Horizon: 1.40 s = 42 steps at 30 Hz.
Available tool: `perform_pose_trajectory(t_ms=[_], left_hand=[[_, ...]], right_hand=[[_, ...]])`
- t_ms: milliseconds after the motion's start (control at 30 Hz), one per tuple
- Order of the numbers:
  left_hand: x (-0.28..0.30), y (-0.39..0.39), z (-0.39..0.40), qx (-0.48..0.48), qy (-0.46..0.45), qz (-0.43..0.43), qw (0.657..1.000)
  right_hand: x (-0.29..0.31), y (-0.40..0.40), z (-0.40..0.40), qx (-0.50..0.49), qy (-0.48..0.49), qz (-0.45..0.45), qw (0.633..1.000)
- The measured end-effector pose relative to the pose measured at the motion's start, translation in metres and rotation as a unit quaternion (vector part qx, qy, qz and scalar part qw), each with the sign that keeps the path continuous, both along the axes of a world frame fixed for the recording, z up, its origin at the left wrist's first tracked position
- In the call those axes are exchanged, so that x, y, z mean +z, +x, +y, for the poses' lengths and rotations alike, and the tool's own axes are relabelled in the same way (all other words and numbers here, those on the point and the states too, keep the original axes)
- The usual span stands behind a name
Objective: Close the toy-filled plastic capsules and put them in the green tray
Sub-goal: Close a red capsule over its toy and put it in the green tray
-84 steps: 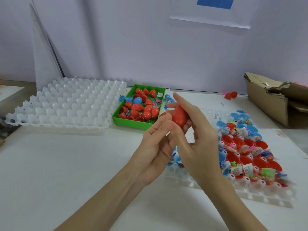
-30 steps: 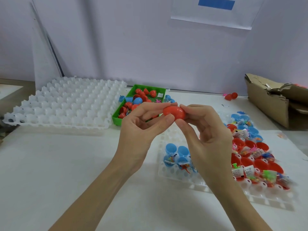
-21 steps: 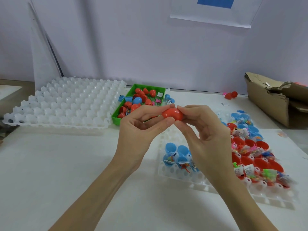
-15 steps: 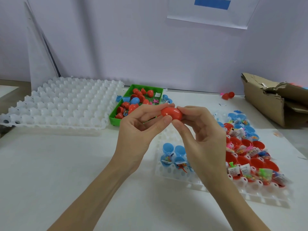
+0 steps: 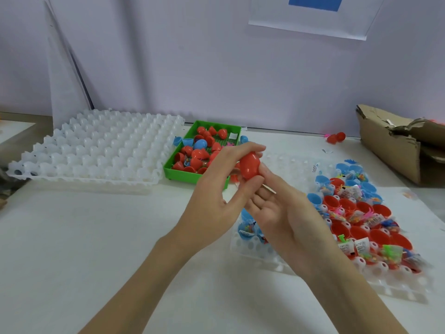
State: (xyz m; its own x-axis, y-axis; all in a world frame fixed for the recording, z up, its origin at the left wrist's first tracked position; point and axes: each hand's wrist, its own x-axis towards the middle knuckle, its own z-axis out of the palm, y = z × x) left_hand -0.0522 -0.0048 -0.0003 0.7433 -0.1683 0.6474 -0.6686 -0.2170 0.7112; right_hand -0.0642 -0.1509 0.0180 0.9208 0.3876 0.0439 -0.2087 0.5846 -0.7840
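a closed red capsule is pinched upright between the curled fingers and thumb of the left hand, above the table. the right hand is held palm up just below it, fingers loosely spread, fingertips touching the capsule's lower end. the green tray, holding red and blue pieces, is seen at 11 o'clock from the hands. a white holder of open filled halves is seen at 4 o'clock.

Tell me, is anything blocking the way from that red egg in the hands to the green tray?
Nothing visible. The left hand holds the red capsule in the air just in front of the green tray; the right hand lies open beneath it, nearer the person.
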Motion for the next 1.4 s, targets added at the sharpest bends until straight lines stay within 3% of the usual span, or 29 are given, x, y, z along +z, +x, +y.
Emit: perform_pose_trajectory(t_ms=[333,600,933,1167,1267,1400], left_hand=[[-0.003,-0.001,0.006,0.127,0.065,-0.073,0.987],[-0.001,-0.002,0.005,0.136,0.078,-0.104,0.982],[-0.005,-0.002,0.001,0.129,0.06,-0.099,0.985],[-0.008,0.003,0.005,0.087,0.068,-0.006,0.994],[-0.01,0.005,0.007,0.108,0.116,-0.05,0.986],[-0.01,0.007,0.006,0.138,0.095,-0.118,0.979]], right_hand=[[-0.005,0.005,-0.002,0.094,0.077,0.082,0.989],[-0.003,0.005,-0.003,0.119,0.087,0.09,0.985],[-0.002,0.004,-0.004,0.117,0.131,0.129,0.976],[-0.004,0.005,-0.003,0.113,0.124,0.156,0.973],[-0.004,0.008,-0.007,0.095,0.115,0.154,0.977],[-0.006,0.009,-0.009,0.058,0.046,0.117,0.99]])
